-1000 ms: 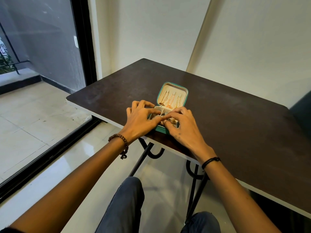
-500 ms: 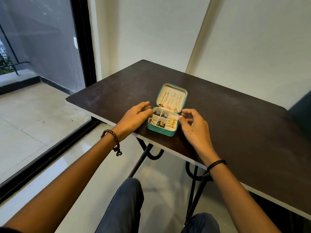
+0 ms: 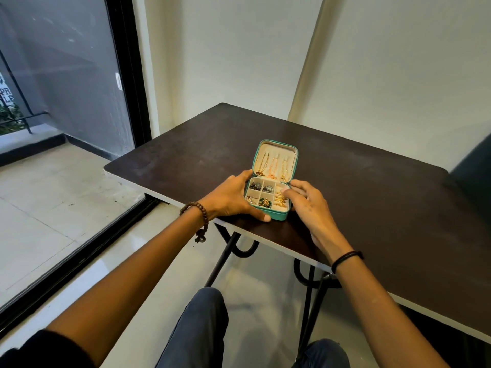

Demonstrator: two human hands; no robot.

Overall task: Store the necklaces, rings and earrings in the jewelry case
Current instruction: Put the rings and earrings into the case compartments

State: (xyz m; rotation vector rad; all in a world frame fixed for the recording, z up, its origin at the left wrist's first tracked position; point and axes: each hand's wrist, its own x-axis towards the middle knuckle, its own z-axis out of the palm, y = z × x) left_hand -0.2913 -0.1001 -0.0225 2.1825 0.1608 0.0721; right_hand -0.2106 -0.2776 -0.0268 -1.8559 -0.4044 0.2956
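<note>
A small teal jewelry case (image 3: 279, 215) stands open near the front edge of the dark table (image 3: 372, 197), its lid upright. Gold necklaces (image 3: 273, 168) hang inside the lid. The cream tray below holds dark earrings (image 3: 261, 187) in its left compartments and gold rings (image 3: 280, 201) in its right column. My left hand (image 3: 228, 199) grips the case's left side, thumb along the front wall and fingers by the hinge corner. My right hand (image 3: 309, 205) holds the right side, with the thumb tip on the rim over the rings.
The table's front edge (image 3: 186, 208) runs just under both wrists, with black metal legs (image 3: 225, 253) below it. My knees (image 3: 202, 328) are under the table. A glass door with a black frame (image 3: 132, 88) is on the left, and a dark chair back (image 3: 475, 179) is at the far right.
Both hands have lifted off the tray and moved apart to the case's sides. The left hand has closed in and now grips the left side; the right thumb has come onto the rim.
</note>
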